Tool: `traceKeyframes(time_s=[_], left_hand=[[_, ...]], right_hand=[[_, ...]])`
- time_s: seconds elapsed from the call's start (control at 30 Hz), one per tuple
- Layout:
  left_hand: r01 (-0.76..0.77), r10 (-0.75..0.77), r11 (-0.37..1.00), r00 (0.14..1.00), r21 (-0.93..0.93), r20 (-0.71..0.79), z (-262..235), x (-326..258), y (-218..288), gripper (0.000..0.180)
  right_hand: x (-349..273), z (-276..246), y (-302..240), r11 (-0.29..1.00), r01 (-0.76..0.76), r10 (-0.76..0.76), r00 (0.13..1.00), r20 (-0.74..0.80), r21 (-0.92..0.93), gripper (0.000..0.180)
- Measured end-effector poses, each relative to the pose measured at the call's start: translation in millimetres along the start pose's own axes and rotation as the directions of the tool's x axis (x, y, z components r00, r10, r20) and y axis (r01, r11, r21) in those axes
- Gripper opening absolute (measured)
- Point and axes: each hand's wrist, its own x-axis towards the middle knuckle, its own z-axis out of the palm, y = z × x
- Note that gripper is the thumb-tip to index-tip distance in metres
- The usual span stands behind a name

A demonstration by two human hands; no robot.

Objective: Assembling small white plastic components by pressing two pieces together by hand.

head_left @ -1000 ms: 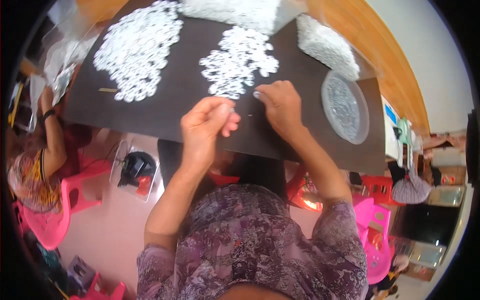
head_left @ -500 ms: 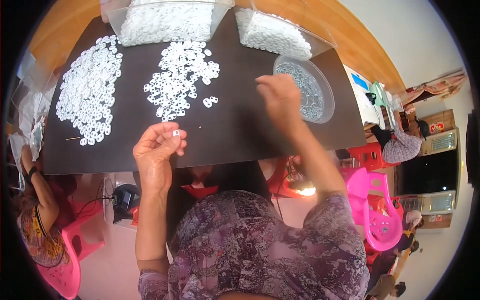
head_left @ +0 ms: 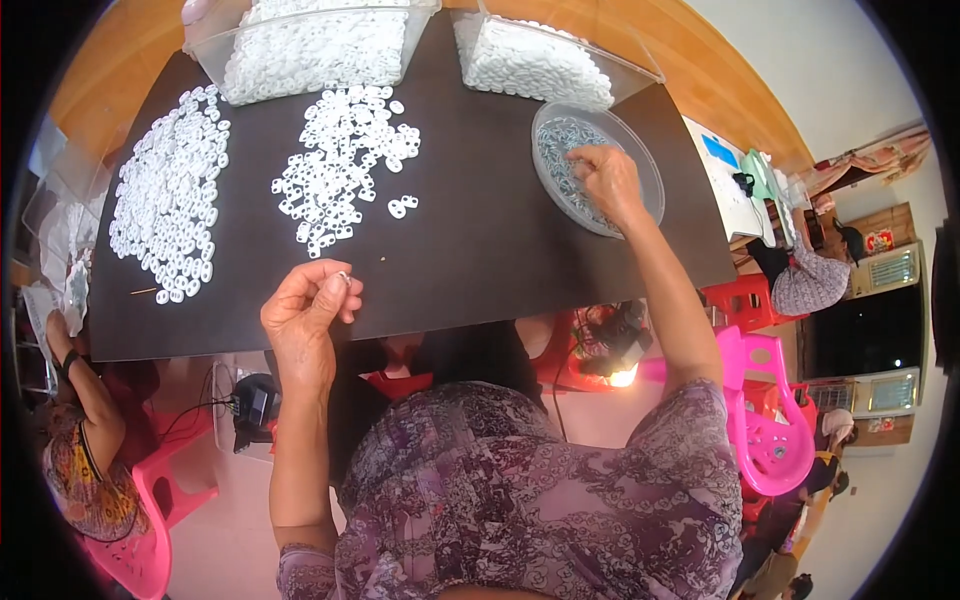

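Observation:
My left hand (head_left: 303, 315) is at the table's front edge, thumb and forefinger pinched on a small white plastic piece (head_left: 344, 277), mostly covered by the fingers. On the right, my right hand (head_left: 610, 184) reaches over a round clear tub (head_left: 651, 177) of small grey metal pieces (head_left: 560, 137). Its fingers are bent together, tips down at the metal pieces; whatever lies between them is too small to make out. Beyond my left hand lies a loose pile of small white plastic pieces with holes (head_left: 335, 165). Two more such pieces (head_left: 402, 206) sit just right of that pile.
A larger pile of white two-holed pieces (head_left: 170, 190) covers the table's left side. Two clear bins (head_left: 420, 50) of white pieces stand at the back. A thin yellowish stick (head_left: 144, 292) lies front left. Pink chairs (head_left: 770, 440) and other people are around the table.
My right hand has moved from left of the tub to over it, fingers down at the metal pieces. My left hand keeps its pinch on the white piece. The view has shifted slightly.

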Motion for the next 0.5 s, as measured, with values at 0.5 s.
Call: traceKeyframes(time_s=[0.5], left_hand=[[-0.037, 0.037, 0.998, 0.999, 0.058, 0.002, -1, -3, -6, 0.014]], right_hand=[[-13, -21, 15, 0.998, -0.065, 0.064, 0.996, 0.056, 0.01, 0.01]])
